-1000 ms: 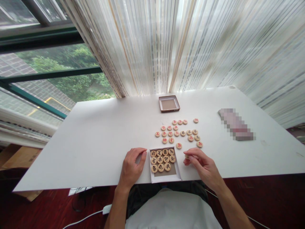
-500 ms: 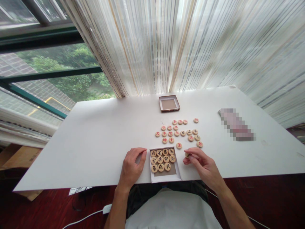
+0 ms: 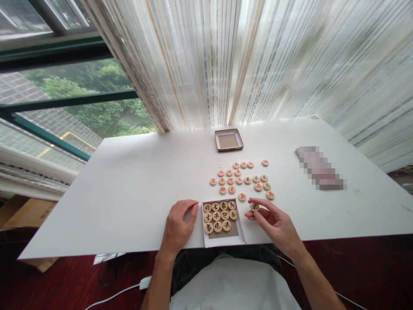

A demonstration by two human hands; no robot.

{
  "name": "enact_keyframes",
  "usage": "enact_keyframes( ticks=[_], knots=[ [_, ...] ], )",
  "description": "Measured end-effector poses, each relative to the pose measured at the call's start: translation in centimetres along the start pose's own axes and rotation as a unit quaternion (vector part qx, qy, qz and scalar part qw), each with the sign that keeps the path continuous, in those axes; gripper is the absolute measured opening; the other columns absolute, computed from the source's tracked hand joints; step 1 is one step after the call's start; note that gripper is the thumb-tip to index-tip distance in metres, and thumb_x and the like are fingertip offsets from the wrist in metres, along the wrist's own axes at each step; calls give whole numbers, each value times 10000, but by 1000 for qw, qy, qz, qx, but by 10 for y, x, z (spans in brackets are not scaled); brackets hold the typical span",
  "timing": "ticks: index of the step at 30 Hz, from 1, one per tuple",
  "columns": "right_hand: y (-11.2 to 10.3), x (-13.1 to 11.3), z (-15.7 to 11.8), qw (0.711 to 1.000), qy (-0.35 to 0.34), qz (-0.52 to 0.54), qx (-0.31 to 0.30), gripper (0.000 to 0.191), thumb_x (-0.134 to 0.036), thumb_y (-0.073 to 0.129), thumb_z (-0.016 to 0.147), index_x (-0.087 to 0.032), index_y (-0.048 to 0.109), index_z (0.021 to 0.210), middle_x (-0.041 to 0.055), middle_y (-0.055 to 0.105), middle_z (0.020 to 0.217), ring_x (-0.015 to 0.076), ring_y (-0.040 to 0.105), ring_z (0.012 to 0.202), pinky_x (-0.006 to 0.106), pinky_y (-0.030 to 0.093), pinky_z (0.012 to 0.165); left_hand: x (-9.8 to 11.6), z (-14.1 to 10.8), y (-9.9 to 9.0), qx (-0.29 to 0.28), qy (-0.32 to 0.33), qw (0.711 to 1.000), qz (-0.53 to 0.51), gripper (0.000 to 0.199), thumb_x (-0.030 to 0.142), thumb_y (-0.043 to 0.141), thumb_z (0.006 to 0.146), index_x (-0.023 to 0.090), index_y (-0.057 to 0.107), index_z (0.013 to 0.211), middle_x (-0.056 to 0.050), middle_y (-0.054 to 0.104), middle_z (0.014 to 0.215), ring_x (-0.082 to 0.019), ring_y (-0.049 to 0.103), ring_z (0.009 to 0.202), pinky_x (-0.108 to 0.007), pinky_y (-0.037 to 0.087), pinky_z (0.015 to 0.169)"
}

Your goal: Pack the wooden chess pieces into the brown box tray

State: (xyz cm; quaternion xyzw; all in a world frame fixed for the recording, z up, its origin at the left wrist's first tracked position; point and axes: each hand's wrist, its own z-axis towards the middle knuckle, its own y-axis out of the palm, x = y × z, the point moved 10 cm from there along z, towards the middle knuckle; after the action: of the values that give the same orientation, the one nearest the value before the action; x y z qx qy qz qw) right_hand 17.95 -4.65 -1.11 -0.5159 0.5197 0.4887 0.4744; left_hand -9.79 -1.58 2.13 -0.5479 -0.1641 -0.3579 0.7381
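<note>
Between the fingers of my right hand is a round wooden Chinese chess piece with a black character, face up, just right of the box. My left hand rests on the table at the box's left side, holding nothing, with thumb and index finger apart. The shallow open box holds rows of black-lettered pieces; its grey-brown bottom shows at the lower right. Beyond it lie loose pieces, mostly red-lettered, such as a red piece by the box corner and a black piece farther right.
A brown-rimmed box lid lies inner side up farther back on the white table. A pixelated flat object is at the right. Striped curtains hang behind the table, with a window at the left.
My right hand has turned the black-lettered piece so its face now shows, with the fingers slightly more spread. My left hand has stayed in place.
</note>
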Motion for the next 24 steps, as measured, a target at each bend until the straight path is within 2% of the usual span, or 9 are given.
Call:
enact_keyframes(
  ticks=[3,9,15,24],
  knots=[
    [0,3,0,1000,8,8,-3,368,-410,685,903,-216,620,1209,75,765,991,257,746,988,437,590,969,-1,0,1,-2,0,1000,-2,141,277,552,974,232,677,1022,-54,709,1013,-220,651,969,-381,520,890],
    [-2,7,0,1000,-15,15,-5,267,-366,687,914,-233,651,1143,61,706,1104,243,743,993,393,592,961,-1,-1,2,-6,1,1000,-4,136,279,553,977,231,672,1024,-53,704,1016,-217,645,971,-379,510,892],
    [-1,-3,1,998,-69,3,-12,177,-294,670,930,-261,689,1103,35,631,1100,205,735,934,351,609,904,-2,0,2,-8,-1,1000,-2,140,281,555,975,230,676,1024,-43,705,1016,-211,646,973,-369,508,897],
    [-1,-13,1,994,-93,-57,-3,169,-269,672,921,-261,698,1089,45,623,1071,182,659,937,316,587,855,0,1,1,0,3,1000,-3,144,285,555,972,231,682,1015,-49,711,1009,-216,654,964,-368,516,888]
  ],
)
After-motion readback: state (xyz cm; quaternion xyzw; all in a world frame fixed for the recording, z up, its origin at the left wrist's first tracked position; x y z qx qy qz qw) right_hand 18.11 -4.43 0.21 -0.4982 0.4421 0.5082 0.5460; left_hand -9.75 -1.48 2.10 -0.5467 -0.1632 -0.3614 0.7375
